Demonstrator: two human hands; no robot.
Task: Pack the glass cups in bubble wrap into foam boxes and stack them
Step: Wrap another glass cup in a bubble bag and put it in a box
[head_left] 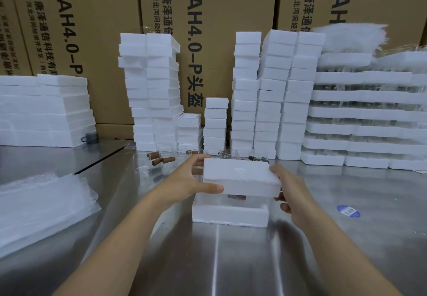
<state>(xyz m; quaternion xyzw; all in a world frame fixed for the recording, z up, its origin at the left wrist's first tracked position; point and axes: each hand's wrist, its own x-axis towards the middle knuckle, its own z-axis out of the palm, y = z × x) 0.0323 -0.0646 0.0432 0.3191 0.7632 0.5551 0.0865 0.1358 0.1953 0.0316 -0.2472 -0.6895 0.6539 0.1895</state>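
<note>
Head view of a stainless-steel table (231,261). The left hand (187,184) and right hand (293,194) hold a white foam lid (240,177) by its two short ends, level and just above an open foam box (231,214) standing on the table. The left thumb lies along the lid's near edge, with the fingers curled over the far corner. The right fingers are bent around the right end, their tips partly hidden beneath it. In the gap between lid and box, a brown handle (236,196) shows inside the box; the cup it belongs to is mostly hidden. Loose glass cups (142,162) with brown handles lie behind the hands. A pile of bubble wrap sheets (41,205) is at left. Stacks of foam boxes (272,96) stand before printed cardboard cartons (219,18).
</note>
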